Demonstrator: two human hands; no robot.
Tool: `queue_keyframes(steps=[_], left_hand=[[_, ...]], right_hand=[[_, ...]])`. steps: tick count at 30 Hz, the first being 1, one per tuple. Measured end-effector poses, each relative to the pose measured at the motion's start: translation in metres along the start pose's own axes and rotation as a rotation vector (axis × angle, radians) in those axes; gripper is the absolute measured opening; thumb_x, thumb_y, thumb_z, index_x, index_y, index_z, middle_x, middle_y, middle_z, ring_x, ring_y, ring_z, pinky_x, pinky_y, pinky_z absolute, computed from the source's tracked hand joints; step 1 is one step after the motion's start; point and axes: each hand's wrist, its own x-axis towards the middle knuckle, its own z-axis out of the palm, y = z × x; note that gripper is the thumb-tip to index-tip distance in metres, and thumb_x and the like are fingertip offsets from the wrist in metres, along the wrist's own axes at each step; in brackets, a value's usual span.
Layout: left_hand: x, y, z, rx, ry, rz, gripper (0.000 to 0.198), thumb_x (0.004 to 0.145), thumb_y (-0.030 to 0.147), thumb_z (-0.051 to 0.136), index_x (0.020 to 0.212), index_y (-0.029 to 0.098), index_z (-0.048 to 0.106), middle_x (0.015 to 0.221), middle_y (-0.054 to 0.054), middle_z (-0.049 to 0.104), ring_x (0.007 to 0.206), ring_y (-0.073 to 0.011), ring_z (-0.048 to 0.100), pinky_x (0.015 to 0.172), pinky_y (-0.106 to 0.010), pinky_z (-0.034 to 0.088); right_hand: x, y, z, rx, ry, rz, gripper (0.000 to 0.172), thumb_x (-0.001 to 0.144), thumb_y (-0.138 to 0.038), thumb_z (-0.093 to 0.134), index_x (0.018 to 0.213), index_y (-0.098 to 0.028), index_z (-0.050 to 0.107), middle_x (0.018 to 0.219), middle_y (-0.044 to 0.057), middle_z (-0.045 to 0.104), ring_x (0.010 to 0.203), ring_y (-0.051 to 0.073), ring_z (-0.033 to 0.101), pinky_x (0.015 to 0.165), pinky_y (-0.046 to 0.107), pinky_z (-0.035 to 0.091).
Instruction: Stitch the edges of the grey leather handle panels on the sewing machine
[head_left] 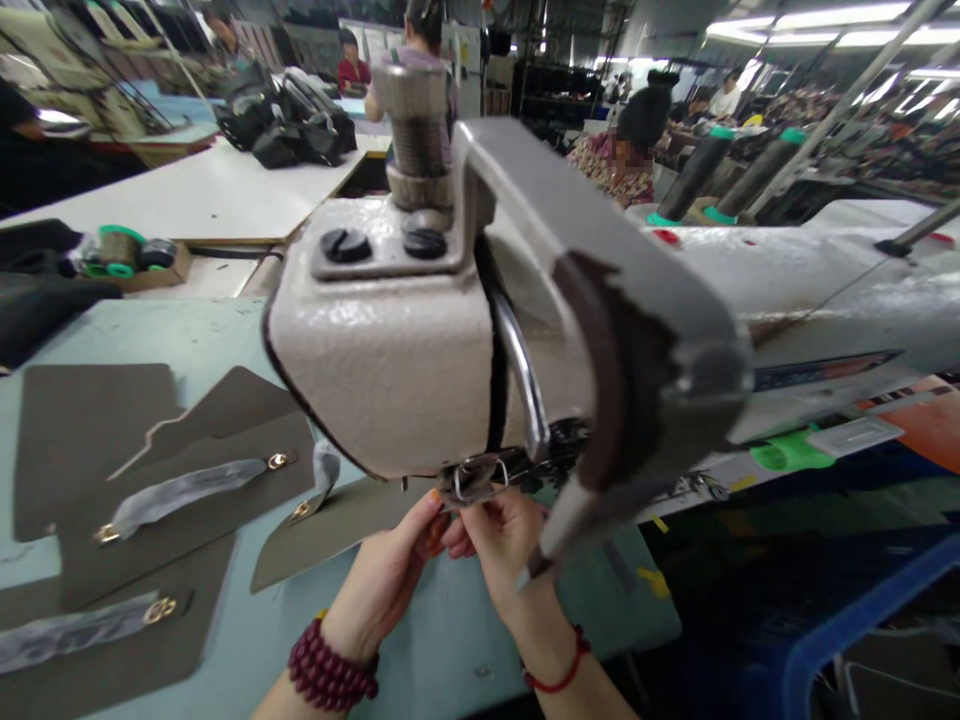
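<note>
A big grey-white sewing machine head (390,350) fills the middle of the view. Under its lower end, both my hands meet at the needle area. My left hand (394,575), with a dark red bead bracelet, has its fingers pinched together right below the metal parts (480,475). My right hand (502,550), with a thin red cord at the wrist, pinches beside it. What the fingertips hold is hidden by the machine. A taupe leather piece (330,535) lies just left of my hands, under the machine.
Several taupe leather panels with wrapped straps and gold rings (180,490) lie on the pale blue table (225,340) at left. Thread spools (120,252) sit in a tray behind. Black bags (285,125) are piled on a white table. Other people work farther back.
</note>
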Motion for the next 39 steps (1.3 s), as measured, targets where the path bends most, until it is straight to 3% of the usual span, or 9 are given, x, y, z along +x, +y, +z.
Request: queue_keyframes(steps=[6,16,31,39], left_hand=[[0.0,-0.001,-0.006,0.104,0.179,-0.029,0.035,0.066,0.041,0.082,0.063,0.011,0.066,0.064,-0.001,0.057,0.067,-0.0132,0.047,0.068,-0.028,0.043],[0.007,-0.001,-0.008,0.228,0.224,0.09,0.039,0.069,0.044,0.078,0.052,0.014,0.061,0.054,0.002,0.051,0.058,-0.0116,0.043,0.06,-0.025,0.039],[0.004,0.019,0.016,0.27,0.251,0.19,0.039,0.064,0.045,0.078,0.048,0.016,0.057,0.049,0.002,0.049,0.052,-0.0112,0.039,0.053,-0.025,0.039],[0.01,-0.005,0.007,0.254,0.417,0.234,0.039,0.069,0.048,0.076,0.054,0.015,0.06,0.054,0.0,0.055,0.054,-0.0122,0.046,0.054,-0.024,0.04]], right_hand=[[-0.002,-0.001,-0.002,-0.071,0.009,-0.024,0.037,0.089,-0.041,0.057,0.061,-0.017,0.062,0.053,0.003,0.069,0.042,0.013,0.064,0.044,0.017,0.051],[0.002,0.0,-0.004,-0.177,0.018,-0.069,0.041,0.09,-0.042,0.056,0.058,-0.017,0.063,0.054,0.005,0.07,0.042,0.014,0.065,0.044,0.018,0.051],[-0.013,-0.004,-0.01,0.014,-0.09,0.045,0.037,0.087,-0.047,0.059,0.068,-0.015,0.065,0.055,0.004,0.068,0.046,0.013,0.063,0.047,0.019,0.051],[-0.018,-0.004,-0.012,0.078,-0.124,0.09,0.035,0.087,-0.045,0.062,0.068,-0.015,0.064,0.055,0.003,0.067,0.047,0.012,0.061,0.049,0.019,0.051]])
